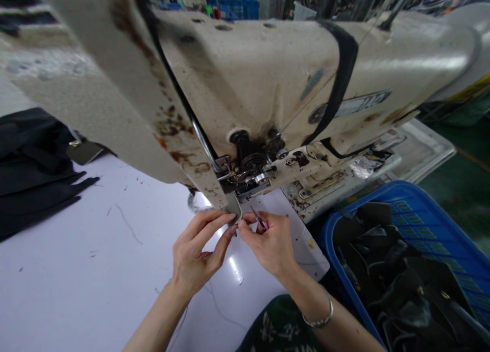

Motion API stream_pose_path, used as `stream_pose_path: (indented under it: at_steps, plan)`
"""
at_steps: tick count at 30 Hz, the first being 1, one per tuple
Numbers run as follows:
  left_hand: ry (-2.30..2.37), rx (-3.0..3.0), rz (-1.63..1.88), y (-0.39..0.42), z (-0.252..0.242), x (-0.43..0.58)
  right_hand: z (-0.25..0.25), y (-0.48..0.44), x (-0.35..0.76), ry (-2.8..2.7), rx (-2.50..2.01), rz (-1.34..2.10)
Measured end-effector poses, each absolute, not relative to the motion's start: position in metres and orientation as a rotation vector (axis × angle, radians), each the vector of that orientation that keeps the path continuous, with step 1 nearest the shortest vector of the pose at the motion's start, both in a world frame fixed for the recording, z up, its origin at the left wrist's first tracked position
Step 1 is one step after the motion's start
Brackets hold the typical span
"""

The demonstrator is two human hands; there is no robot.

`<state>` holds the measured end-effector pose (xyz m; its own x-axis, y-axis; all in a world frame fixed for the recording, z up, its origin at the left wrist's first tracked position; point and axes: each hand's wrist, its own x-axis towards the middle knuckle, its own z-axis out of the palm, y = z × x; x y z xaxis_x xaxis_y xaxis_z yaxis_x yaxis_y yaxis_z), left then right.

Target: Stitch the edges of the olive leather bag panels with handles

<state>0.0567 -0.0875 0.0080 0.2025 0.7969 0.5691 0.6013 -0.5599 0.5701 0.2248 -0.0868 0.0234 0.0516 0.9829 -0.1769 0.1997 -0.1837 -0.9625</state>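
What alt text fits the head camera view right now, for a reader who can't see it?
Two bare hands work just under a worn, cream industrial sewing machine: the right hand holds a small pink-handled metal tool, and the left hand's fingers reach the metal foot. Below lies a white table, with black fabric at left and a blue crate of black pieces at right.

Black fabric (34,173) lies heaped at the left of the white tabletop (95,270); lower right, a blue plastic crate (367,201) holds black leather pieces (398,285), and another blue crate (233,4) shows top center.

The left hand (194,253) and right hand (269,244) curl inward, fingertips nearly touching.
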Motion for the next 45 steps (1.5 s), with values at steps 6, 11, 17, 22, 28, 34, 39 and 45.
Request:
stream_pose_path:
  at_steps: [6, 11, 17, 22, 28, 34, 39, 45]
  plan:
    - [1.304, 2.275, 1.259, -0.088, 0.009, 0.055, 0.022, -0.081, 0.219, -0.997, -1.467, 1.386]
    - [1.273, 2.372, 1.239, -0.088, 0.012, 0.053, 0.025, -0.08, 0.217, -0.927, -1.467, 1.403]
    - [1.235, 2.429, 1.236, -0.086, 0.013, 0.051, 0.02, -0.081, 0.219, -1.039, -1.447, 1.374]
    - [1.201, 2.476, 1.224, -0.086, 0.013, 0.05, 0.015, -0.081, 0.222, -1.112, -1.44, 1.366]
    - [1.189, 2.548, 1.16, -0.086, 0.011, 0.048, 0.022, -0.078, 0.228, -1.21, -1.446, 1.379]
    - [1.25, 2.563, 1.073, -0.094, 0.016, 0.053, 0.027, -0.072, 0.229, -1.23, -1.437, 1.388]
    - [1.533, 2.086, 1.27, -0.109, 0.002, 0.047, 0.021, -0.07, 0.222, -1.034, -1.404, 1.414]
    - [1.361, 0.737, 0.937, -0.086, -0.038, 0.036, 0.014, -0.071, 0.217, -0.854, -1.333, 1.474]
